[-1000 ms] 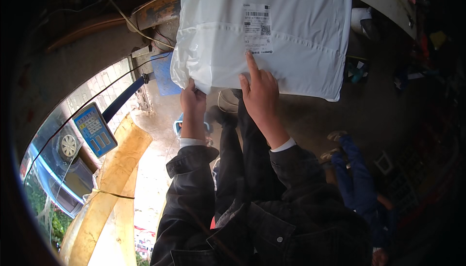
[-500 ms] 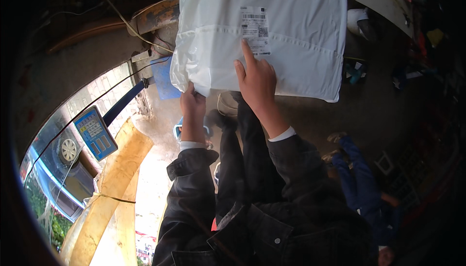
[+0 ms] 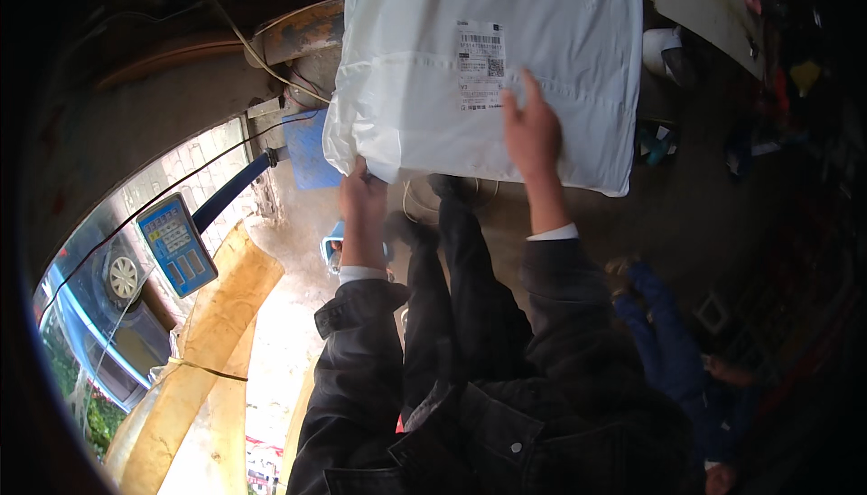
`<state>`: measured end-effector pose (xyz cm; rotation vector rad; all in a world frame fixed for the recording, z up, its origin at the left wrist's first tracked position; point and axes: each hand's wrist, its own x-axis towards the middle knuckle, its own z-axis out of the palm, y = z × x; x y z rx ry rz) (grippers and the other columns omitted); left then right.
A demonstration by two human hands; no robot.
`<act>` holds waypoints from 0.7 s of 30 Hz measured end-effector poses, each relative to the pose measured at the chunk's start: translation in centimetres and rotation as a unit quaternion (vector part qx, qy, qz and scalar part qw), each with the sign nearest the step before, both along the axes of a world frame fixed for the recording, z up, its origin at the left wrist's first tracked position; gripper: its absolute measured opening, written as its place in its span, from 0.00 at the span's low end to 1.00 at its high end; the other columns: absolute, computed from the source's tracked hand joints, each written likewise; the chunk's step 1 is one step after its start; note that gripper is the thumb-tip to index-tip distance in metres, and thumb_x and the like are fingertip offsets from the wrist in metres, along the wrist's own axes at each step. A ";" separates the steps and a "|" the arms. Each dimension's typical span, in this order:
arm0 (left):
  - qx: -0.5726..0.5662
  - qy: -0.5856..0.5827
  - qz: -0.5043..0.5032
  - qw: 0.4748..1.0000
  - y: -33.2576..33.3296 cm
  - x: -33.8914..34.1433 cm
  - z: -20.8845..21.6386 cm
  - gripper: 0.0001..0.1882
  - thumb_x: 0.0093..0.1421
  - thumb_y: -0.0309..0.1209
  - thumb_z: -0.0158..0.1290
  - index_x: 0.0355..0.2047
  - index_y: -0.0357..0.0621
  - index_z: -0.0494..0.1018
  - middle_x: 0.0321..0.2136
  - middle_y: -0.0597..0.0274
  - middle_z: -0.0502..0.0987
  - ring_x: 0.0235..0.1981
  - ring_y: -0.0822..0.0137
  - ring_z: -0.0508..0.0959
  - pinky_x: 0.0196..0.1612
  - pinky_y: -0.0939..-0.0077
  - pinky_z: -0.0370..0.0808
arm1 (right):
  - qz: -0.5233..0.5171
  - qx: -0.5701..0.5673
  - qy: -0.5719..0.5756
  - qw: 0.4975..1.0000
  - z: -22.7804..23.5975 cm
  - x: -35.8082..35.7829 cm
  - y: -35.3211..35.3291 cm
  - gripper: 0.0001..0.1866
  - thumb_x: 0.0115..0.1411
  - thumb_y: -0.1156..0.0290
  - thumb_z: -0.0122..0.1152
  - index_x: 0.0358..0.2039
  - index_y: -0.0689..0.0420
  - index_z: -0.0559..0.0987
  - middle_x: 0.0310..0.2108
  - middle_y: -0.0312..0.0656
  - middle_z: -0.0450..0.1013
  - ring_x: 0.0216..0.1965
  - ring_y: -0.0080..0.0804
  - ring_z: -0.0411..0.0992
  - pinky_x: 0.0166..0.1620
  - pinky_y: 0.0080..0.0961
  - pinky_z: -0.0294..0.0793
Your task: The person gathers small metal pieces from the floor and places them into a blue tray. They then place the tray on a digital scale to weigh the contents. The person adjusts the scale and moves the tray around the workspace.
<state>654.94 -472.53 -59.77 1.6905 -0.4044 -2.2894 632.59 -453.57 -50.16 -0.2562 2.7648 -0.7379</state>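
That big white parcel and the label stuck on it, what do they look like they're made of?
The white parcel, held by the left hand and right hand, looks like thin plastic film: glossy, with soft creases and folds. Its label seems to be matte paper, flat and printed in black; it could be a coated sticker.

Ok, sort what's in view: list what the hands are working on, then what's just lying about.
In hand:
white plastic parcel, its label, left hand gripping the lower edge, right hand flat on its face.

Lying about:
blue board, yellow beam, white helmet.
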 end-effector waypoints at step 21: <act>-0.101 0.151 0.153 0.971 -2.5 -6.8 19.9 0.14 0.68 0.29 0.43 0.53 0.42 0.65 0.44 0.59 0.72 0.40 0.64 0.78 0.42 0.71 0.81 | -0.438 -0.441 -0.213 0.754 8.0 -9.0 13.4 0.40 0.52 0.48 0.60 0.61 0.55 0.62 0.59 0.45 0.63 0.56 0.46 0.65 0.53 0.44 0.67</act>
